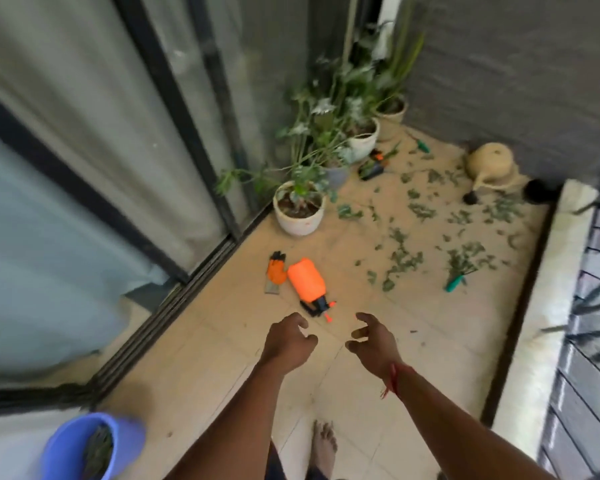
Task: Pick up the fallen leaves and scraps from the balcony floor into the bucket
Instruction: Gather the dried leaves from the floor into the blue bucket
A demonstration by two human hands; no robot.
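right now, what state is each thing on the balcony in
blue bucket, upright, some leaves inside
leaves, scattered on the floor
orange sprayer, lying on its side
orange glove, flat on the floor
green-handled tool, lying among leaves
left hand, empty, fingers loosely curled
right hand, empty, fingers loosely curled

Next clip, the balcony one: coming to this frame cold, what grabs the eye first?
The bright orange sprayer stands out first, lying on its side mid-frame just ahead of the empty left hand and right hand. Beyond it, green leaves litter the floor toward the far right corner. The blue bucket sits at the lower left, with some greenery already inside.
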